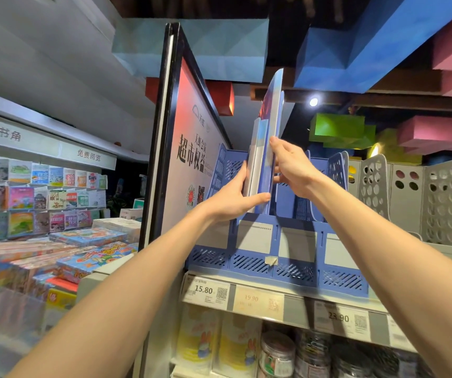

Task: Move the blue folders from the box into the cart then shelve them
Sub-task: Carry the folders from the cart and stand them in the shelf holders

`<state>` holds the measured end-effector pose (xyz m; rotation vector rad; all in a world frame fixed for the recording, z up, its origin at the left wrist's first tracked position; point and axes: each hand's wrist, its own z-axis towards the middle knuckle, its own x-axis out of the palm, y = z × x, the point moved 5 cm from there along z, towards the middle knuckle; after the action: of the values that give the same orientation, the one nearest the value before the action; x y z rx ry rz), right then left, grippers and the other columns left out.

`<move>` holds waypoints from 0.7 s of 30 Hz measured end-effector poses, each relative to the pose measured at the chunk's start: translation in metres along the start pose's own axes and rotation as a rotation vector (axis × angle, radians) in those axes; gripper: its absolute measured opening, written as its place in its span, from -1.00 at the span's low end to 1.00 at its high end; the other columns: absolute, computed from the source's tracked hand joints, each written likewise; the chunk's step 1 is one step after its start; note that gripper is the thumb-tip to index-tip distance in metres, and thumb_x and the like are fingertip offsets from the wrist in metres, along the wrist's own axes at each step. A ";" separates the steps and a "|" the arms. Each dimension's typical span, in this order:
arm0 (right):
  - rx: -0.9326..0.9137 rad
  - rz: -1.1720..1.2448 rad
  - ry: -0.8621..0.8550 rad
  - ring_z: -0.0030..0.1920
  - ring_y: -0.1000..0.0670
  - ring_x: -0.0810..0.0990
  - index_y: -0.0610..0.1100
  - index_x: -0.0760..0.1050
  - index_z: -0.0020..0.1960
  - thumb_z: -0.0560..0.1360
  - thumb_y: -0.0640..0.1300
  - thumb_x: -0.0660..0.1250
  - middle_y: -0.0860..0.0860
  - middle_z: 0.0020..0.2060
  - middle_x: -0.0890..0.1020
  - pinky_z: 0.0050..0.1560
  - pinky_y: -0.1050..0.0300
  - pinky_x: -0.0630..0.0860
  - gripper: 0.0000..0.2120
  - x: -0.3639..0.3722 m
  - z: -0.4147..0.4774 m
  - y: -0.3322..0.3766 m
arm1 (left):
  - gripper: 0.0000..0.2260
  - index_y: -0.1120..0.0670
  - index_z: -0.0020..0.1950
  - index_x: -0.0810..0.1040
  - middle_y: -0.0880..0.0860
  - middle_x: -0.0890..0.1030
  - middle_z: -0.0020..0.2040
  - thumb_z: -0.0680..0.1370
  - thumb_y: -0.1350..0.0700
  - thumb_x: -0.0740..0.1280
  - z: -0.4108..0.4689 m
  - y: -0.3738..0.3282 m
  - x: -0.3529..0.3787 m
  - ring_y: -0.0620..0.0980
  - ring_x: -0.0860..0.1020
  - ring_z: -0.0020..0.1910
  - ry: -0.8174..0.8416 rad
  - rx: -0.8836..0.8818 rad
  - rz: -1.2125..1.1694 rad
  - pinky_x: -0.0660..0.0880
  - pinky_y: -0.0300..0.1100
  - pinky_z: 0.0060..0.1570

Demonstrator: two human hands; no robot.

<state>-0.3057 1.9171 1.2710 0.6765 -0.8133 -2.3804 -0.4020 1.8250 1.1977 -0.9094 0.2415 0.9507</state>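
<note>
Shelving step: blue folders (270,148) upright in blue file rack (249,264), shelf's left end. Left hand (233,197) and right hand (291,165) clasp bundle. Next: seat fully, let go.

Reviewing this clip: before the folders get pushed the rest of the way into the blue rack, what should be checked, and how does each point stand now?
1. Left hand grips the folders from the left, thumb underneath: ok.
2. Right hand pinches them from the right: ok.
3. Folders stand roughly upright over the blue rack, at its left end: ok.
4. Folder tops level: not ok, one rises well above the rest.
5. Folders seated on the slot floor: cannot tell, the rack front hides their bottoms.
</note>
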 end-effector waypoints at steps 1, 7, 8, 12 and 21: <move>0.008 0.011 0.040 -0.31 0.14 0.65 -0.09 0.45 0.36 0.70 0.08 0.07 0.12 -0.24 0.68 -0.35 0.19 0.58 -0.62 -0.001 -0.003 -0.002 | -0.10 -0.08 0.65 -0.17 -0.06 0.14 0.63 0.56 -0.12 0.41 0.000 -0.001 0.000 -0.07 0.28 0.54 0.006 -0.003 0.013 0.13 -0.08 0.55; -0.013 -0.162 0.027 0.34 -0.06 0.49 0.01 0.24 0.55 0.63 0.19 0.17 -0.01 0.43 0.43 -0.09 0.09 0.66 -0.45 -0.002 -0.014 -0.014 | -0.14 0.01 0.65 -0.23 -0.05 -0.11 0.65 0.62 -0.05 0.35 -0.001 -0.002 -0.001 -0.09 0.01 0.61 -0.018 0.016 0.056 0.01 -0.14 0.56; -0.015 -0.178 -0.037 0.37 -0.04 0.46 -0.02 0.19 0.58 0.62 0.18 0.21 -0.02 0.48 0.37 -0.11 0.13 0.65 -0.40 -0.004 -0.015 -0.012 | -0.13 0.02 0.65 -0.23 -0.06 -0.14 0.65 0.61 -0.07 0.35 -0.002 -0.002 -0.001 -0.10 -0.02 0.62 -0.016 0.009 0.062 -0.01 -0.13 0.57; -0.022 -0.212 -0.096 0.26 -0.03 0.54 -0.01 0.16 0.58 0.58 0.10 0.33 -0.04 0.45 0.41 -0.20 0.16 0.67 -0.34 -0.009 -0.024 -0.004 | -0.10 0.03 0.64 -0.26 -0.04 -0.15 0.65 0.60 -0.14 0.35 -0.001 0.003 -0.002 -0.08 -0.05 0.62 -0.026 -0.022 0.087 -0.01 -0.11 0.55; -0.042 -0.106 0.103 -0.01 0.06 0.72 -0.03 0.25 0.53 0.58 -0.17 0.37 0.09 -0.02 0.72 -0.12 0.05 0.67 -0.43 -0.007 -0.039 -0.008 | -0.03 -0.06 0.66 -0.05 -0.09 0.15 0.63 0.44 -0.22 0.49 0.001 0.006 -0.008 -0.12 0.21 0.56 -0.032 0.026 0.112 0.23 -0.06 0.54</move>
<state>-0.2796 1.9117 1.2405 0.8366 -0.6982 -2.4262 -0.4116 1.8230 1.1990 -0.8628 0.2794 1.0619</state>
